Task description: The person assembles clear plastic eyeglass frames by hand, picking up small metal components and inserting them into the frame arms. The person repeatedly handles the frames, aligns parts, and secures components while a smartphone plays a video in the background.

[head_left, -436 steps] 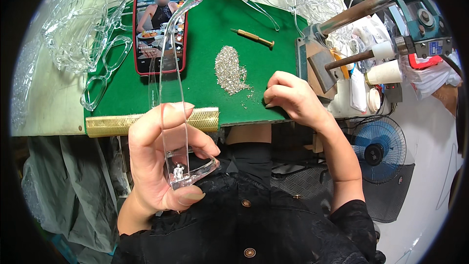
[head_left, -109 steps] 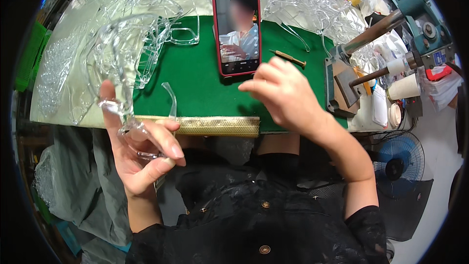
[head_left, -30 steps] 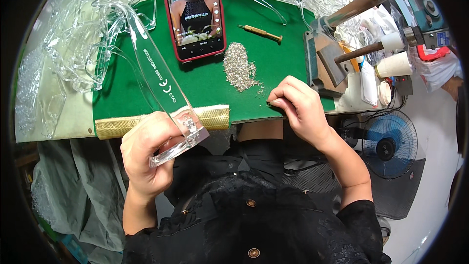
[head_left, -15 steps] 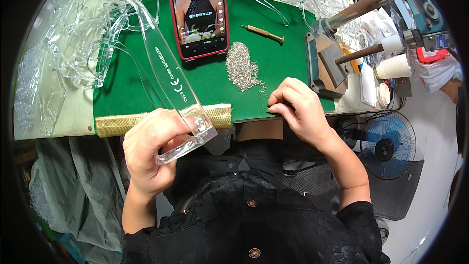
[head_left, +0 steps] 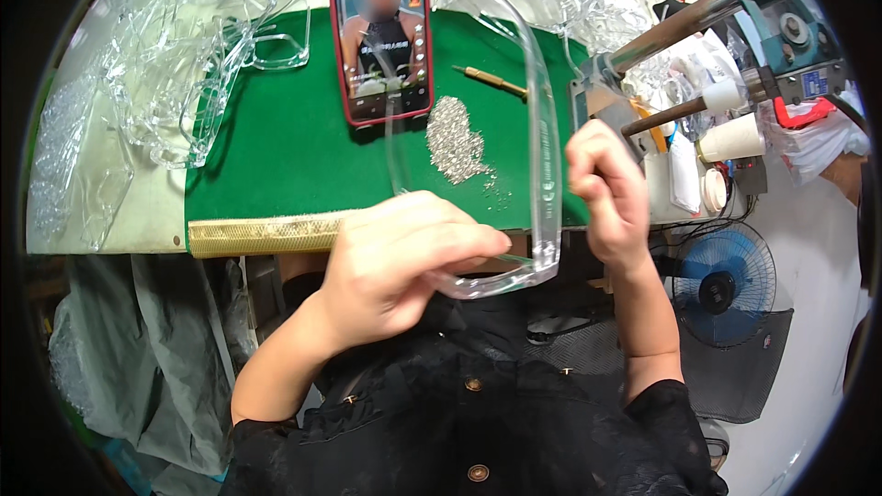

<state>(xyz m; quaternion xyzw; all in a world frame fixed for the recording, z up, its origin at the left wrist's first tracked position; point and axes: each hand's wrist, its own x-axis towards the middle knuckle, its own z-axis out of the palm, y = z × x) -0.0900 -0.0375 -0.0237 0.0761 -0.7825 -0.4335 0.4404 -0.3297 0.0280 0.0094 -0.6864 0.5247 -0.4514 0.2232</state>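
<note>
My left hand (head_left: 395, 262) is closed on the front of a pair of clear plastic safety glasses (head_left: 546, 165), lifted above the table's near edge. The long temples of the glasses point away from me, one crossing over the phone. My right hand (head_left: 611, 193) is raised just right of the nearer temple, fingers curled and thumb against them; whatever they pinch is too small or hidden to make out. Beyond the hands, a heap of tiny silvery metal pieces (head_left: 450, 140) lies on a green mat (head_left: 266, 129). A brass-coloured screwdriver (head_left: 494, 81) rests behind the heap.
A phone (head_left: 386, 96) in a red case stands at the back. Many clear glasses frames (head_left: 197, 64) are piled at the left. A gold mesh roll (head_left: 257, 237) lines the near edge. At the right are a bench press (head_left: 776, 18), white cups (head_left: 732, 136) and a floor fan (head_left: 721, 289).
My left hand has moved right with the glasses, turning them so the temple now stands beside my right hand. My right hand has risen off the mat's near edge and shifted right.
</note>
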